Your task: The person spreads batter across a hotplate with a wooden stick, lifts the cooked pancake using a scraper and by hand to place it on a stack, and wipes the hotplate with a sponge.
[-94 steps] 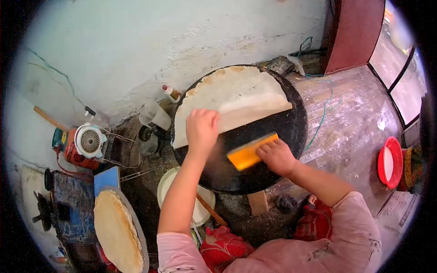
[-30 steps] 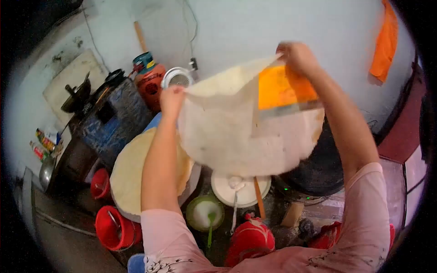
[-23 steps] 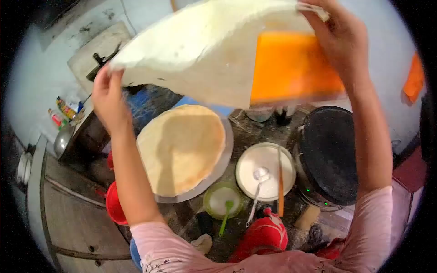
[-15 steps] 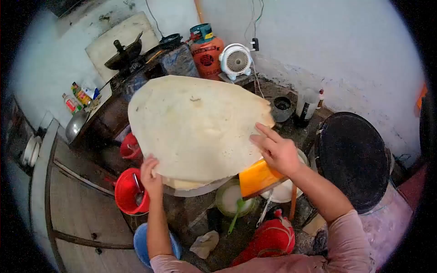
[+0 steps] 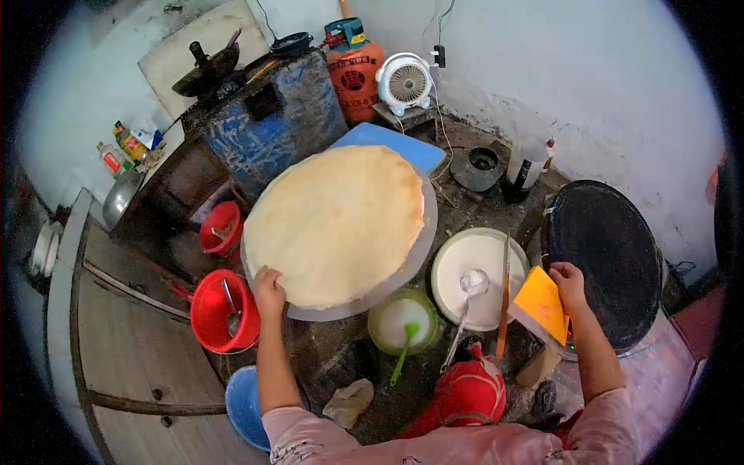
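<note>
A large, thin round pancake lies flat on a pale round board left of the middle. At its near left rim is my left hand, fingers closed on the edge; the fingertips are partly hidden. My right hand grips an orange scraper at the near left side of a black round griddle. Left of the scraper, a wide basin of white batter has a metal ladle in it. A long wooden stick rests across the basin's right side.
A green bowl with a green spoon stands before the board. Red buckets and a blue bucket are at left. Behind are a blue stool, gas cylinder and small fan. A red-covered object is close in front.
The pancake, held raised between both hands before, now lies flat on the round board. My right hand has let go of it and moved right to the griddle, still holding the orange scraper.
</note>
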{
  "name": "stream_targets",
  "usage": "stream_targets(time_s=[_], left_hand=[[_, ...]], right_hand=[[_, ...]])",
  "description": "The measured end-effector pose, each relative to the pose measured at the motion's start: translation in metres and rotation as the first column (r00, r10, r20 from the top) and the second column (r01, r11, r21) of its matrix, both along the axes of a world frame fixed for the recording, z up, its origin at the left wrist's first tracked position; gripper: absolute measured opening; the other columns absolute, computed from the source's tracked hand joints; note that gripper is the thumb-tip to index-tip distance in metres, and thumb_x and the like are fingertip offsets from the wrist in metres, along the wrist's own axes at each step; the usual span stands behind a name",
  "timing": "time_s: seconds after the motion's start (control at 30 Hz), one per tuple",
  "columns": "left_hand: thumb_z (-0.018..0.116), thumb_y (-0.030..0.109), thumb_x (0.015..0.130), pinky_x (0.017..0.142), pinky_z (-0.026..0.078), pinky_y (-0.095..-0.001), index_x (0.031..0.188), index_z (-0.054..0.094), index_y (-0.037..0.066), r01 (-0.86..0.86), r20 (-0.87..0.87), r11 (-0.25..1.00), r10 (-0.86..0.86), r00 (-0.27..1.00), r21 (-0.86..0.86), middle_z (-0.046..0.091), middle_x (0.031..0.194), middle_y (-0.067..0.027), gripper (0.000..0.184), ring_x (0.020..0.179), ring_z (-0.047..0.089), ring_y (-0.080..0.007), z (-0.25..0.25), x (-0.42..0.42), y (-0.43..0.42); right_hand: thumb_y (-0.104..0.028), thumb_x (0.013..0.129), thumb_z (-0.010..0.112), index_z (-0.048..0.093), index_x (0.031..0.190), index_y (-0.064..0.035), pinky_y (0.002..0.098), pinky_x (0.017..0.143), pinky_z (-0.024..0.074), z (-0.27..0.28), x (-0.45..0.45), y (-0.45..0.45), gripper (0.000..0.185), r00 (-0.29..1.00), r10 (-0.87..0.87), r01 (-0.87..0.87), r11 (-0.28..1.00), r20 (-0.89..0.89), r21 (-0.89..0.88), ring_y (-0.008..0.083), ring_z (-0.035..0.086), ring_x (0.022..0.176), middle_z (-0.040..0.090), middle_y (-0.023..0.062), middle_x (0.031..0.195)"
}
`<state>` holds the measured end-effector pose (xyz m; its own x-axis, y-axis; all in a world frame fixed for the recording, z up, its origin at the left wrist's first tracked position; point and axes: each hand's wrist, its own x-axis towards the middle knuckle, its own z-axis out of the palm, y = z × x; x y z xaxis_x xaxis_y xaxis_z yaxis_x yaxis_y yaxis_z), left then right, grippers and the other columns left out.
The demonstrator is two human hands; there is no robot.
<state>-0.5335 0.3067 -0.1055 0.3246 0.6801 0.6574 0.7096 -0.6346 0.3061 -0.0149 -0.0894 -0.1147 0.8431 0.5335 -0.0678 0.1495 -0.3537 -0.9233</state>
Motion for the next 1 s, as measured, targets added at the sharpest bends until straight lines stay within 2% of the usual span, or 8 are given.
stream_targets(time_s=[0.2, 0.27, 0.33, 0.37, 0.43, 0.53, 0.63, 1.0], left_hand=[[0.051, -0.007, 0.064, 0.078, 0.045, -0.0408, 0.080, 0.061, 0.000, -0.028, -0.170, 0.979, -0.007, 0.985, -0.202, 0.059, 0.089, -0.0175, 0.019, 0.090, 0.054, -0.0358, 0.039, 0.008, -0.023], [0.052, -0.003, 0.067, 0.080, 0.044, -0.0395, 0.086, 0.060, -0.002, -0.143, -0.343, 0.973, 0.200, 0.918, 0.183, 0.058, 0.096, -0.0188, 0.021, 0.092, 0.053, -0.0346, 0.056, 0.037, -0.057], [0.055, 0.006, 0.072, 0.086, 0.042, -0.0425, 0.105, 0.056, 0.001, 0.116, -0.021, 0.950, -0.128, 0.992, -0.291, 0.053, 0.106, -0.0230, 0.033, 0.095, 0.052, -0.0340, 0.038, 0.074, -0.102], [0.061, 0.004, 0.072, 0.079, 0.047, -0.0374, 0.118, 0.048, 0.003, 0.306, 0.029, 0.844, -0.327, 0.945, -0.440, 0.051, 0.112, -0.0200, 0.048, 0.090, 0.057, -0.0275, 0.017, 0.095, -0.120], [0.069, -0.001, 0.070, 0.067, 0.050, -0.0258, 0.139, 0.014, 0.010, 0.730, 0.720, 0.054, -0.135, 0.681, -0.681, 0.037, 0.130, -0.0104, 0.089, 0.078, 0.059, -0.0134, 0.028, 0.147, -0.178], [0.062, 0.003, 0.079, 0.058, 0.045, -0.0238, 0.134, 0.025, 0.005, 0.879, 0.887, 0.128, 0.011, 0.463, -0.460, 0.056, 0.102, -0.0091, 0.067, 0.066, 0.055, -0.0120, 0.047, 0.197, -0.213], [0.051, 0.018, 0.089, 0.049, 0.036, -0.0209, 0.087, 0.055, 0.004, 0.831, 0.877, 0.313, 0.310, 0.368, -0.460, 0.052, 0.064, -0.0010, 0.015, 0.054, 0.046, -0.0078, 0.074, 0.220, -0.188], [0.047, 0.008, 0.089, 0.038, 0.031, -0.0218, 0.082, 0.049, 0.002, 0.656, 0.692, 0.408, 0.678, 0.249, -0.635, 0.047, 0.066, -0.0059, 0.010, 0.048, 0.041, -0.0109, 0.002, 0.227, -0.017]], right_hand=[[-0.049, 0.086, 0.048, 0.061, 0.099, -0.0055, 0.0326, 0.071, 0.0440, 0.043, -0.024, -0.011, 0.048, 0.708, -0.310, 0.176, 0.948, -0.635, -0.266, 0.0183, 0.056, 0.083, 0.062, 0.0055, 0.095], [-0.047, 0.085, 0.050, 0.058, 0.107, -0.0045, 0.0350, 0.083, 0.0440, 0.009, -0.015, -0.008, 0.049, 0.675, 0.032, 0.008, 0.999, -0.737, 0.051, 0.0216, 0.056, 0.095, 0.061, 0.0066, 0.104], [-0.034, 0.087, 0.053, 0.049, 0.117, -0.0017, 0.0366, 0.089, 0.0437, 0.027, -0.041, 0.025, 0.044, 0.563, 0.462, -0.050, 0.846, -0.685, 0.530, 0.0232, 0.055, 0.100, 0.058, 0.0098, 0.109], [-0.028, 0.087, 0.052, 0.045, 0.120, -0.0012, 0.0365, 0.092, 0.0413, 0.034, -0.055, 0.047, 0.043, 0.530, 0.539, -0.037, 0.786, -0.654, 0.617, 0.0231, 0.052, 0.105, 0.054, 0.0097, 0.115], [-0.020, 0.089, 0.050, 0.038, 0.126, -0.0016, 0.0372, 0.098, 0.0364, 0.059, -0.094, 0.095, 0.044, 0.483, 0.635, -0.012, 0.693, -0.603, 0.721, 0.0224, 0.046, 0.115, 0.045, 0.0087, 0.127], [-0.019, 0.090, 0.048, 0.035, 0.127, -0.0034, 0.0386, 0.099, 0.0353, 0.066, -0.139, 0.140, 0.042, 0.412, 0.713, 0.019, 0.615, -0.567, 0.788, 0.0229, 0.046, 0.114, 0.047, 0.0086, 0.124], [-0.028, 0.089, 0.051, 0.027, 0.132, -0.0043, 0.0368, 0.096, 0.0365, 0.077, -0.159, 0.146, 0.055, 0.522, 0.637, -0.218, 0.743, -0.567, 0.633, 0.0213, 0.047, 0.113, 0.048, 0.0088, 0.124], [-0.028, 0.089, 0.054, 0.051, 0.112, 0.0001, 0.0247, 0.062, 0.0473, -0.021, -0.099, 0.024, 0.037, 0.668, 0.262, -0.304, 0.950, -0.696, 0.067, 0.0138, 0.059, 0.075, 0.061, 0.0073, 0.091]])
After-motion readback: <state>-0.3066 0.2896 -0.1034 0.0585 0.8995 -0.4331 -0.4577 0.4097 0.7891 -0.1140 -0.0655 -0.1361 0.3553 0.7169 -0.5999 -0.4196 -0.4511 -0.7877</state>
